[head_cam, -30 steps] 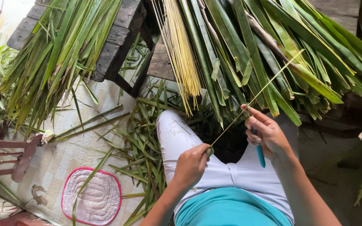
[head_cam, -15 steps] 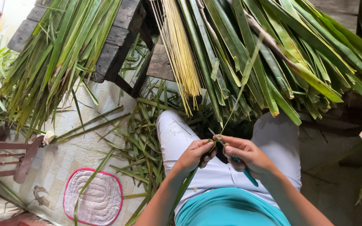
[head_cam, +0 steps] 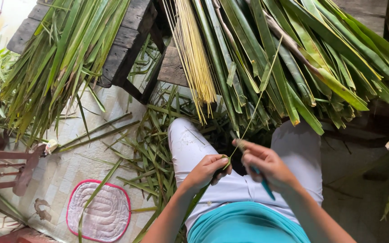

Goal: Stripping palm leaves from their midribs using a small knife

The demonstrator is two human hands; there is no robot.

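Note:
My left hand (head_cam: 205,171) pinches the lower end of a thin pale leaf midrib (head_cam: 257,101) over my lap. My right hand (head_cam: 266,165), slightly blurred, grips a teal-handled knife (head_cam: 262,183) and touches the midrib just above my left hand. The midrib slants up and to the right across the green palm leaves (head_cam: 302,54). A green leaf strip (head_cam: 194,204) hangs down from my left hand. A bundle of stripped yellow midribs (head_cam: 194,54) lies on the wooden bench ahead.
A dark wooden bench (head_cam: 129,40) carries another heap of green leaves (head_cam: 64,58) at the left. Cut leaf strips (head_cam: 154,153) litter the floor by my left knee. A pink-edged quilted mat (head_cam: 99,211) lies at lower left, a wooden chair frame (head_cam: 5,166) at the far left.
A second ago my right hand was raised far along the midrib; it came down beside my left hand, and now lifts slightly up the midrib again. The midrib swung more upright.

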